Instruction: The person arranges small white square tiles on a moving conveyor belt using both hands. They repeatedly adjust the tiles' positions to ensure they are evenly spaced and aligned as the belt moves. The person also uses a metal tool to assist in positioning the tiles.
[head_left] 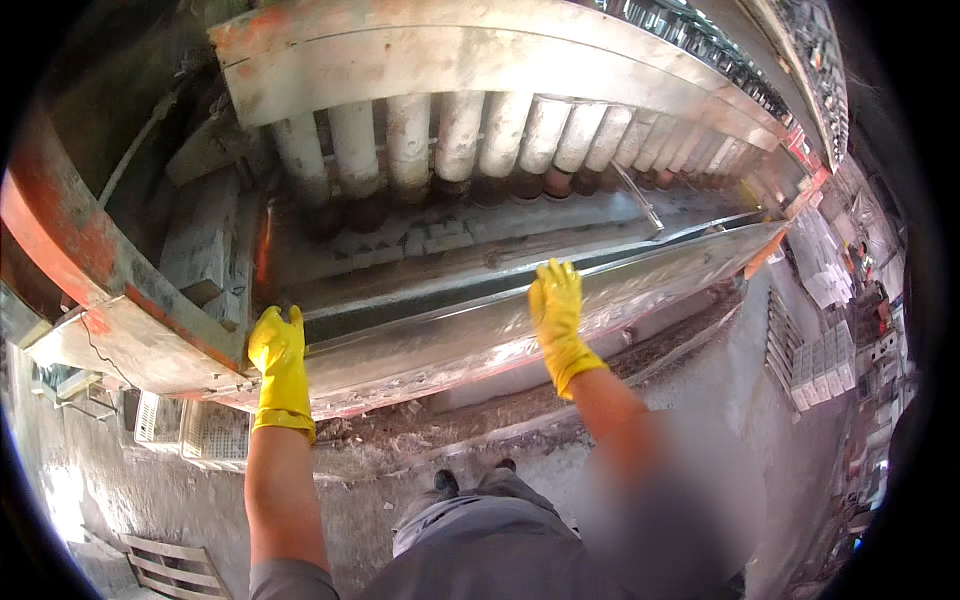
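My left hand [279, 352], in a yellow rubber glove, is closed over the left end of a long metal panel [430, 348] that runs along the front of a big machine. Farther right, my right hand [558, 318], gloved the same way, has its fingers curled over the panel's upper edge. The panel leans outward, with a dark gap behind that edge. Inside the machine is a dirty trough [420, 238] with greyish residue. The fingertips of both hands are partly hidden behind the edge.
A row of pale vertical cylinders [458, 135] stands behind the trough, under a broad beam [480, 65]. A metal rod [638, 200] slants into the trough. Plastic crates [215, 436] sit at lower left, stacked pale blocks [823, 365] and a pallet [782, 338] at right, and wooden slats [172, 567] at bottom left.
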